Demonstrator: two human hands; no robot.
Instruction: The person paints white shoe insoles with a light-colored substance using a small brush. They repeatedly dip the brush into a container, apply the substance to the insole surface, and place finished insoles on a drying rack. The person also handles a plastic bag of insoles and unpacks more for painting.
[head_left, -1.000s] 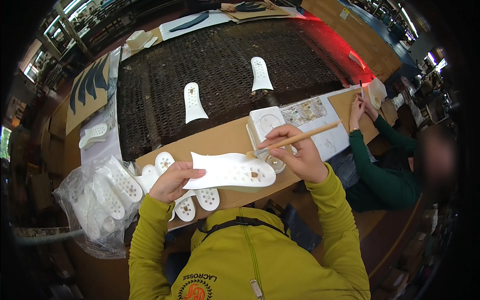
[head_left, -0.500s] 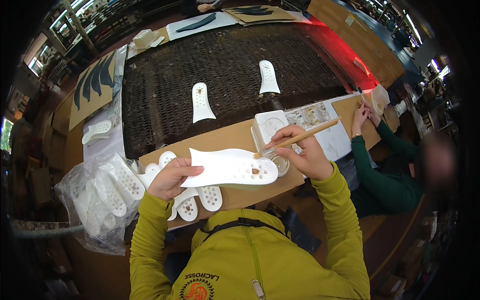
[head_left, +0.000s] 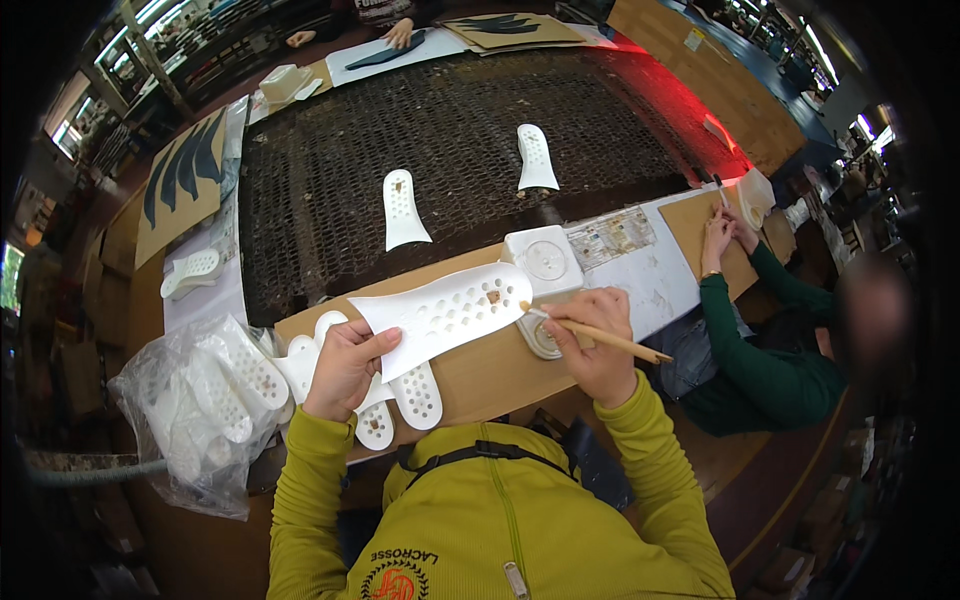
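Note:
My left hand [head_left: 347, 368] pinches the narrower, unperforated end of a white insole [head_left: 425, 318] between thumb and fingers. Many holes run through its rounded half, and a brown mark shows near that tip. In my right hand [head_left: 597, 348] is a brush with a wooden handle [head_left: 632, 348], its handle slanting down to the right. The bristle end is at the insole's rounded rim; whether it touches cannot be made out. Below my right hand sits a small white container [head_left: 538, 340], partly covered by the hand. Several more white insoles [head_left: 416, 398] lie under my left hand.
A dark mesh conveyor [head_left: 320, 160] carries two insoles [head_left: 404, 218] [head_left: 537, 160]. A white tub [head_left: 546, 258] stands at its near edge. At left lies a clear plastic bag [head_left: 165, 400] of insoles. A co-worker in a green sleeve [head_left: 765, 370] works at right; another person's hand [head_left: 402, 34] is across.
The insole has shifted left and its rounded end tilted upward. My right hand has lowered, and the brush handle swung from up-right to down-right. Across the conveyor, a person's hand now rests on a dark piece.

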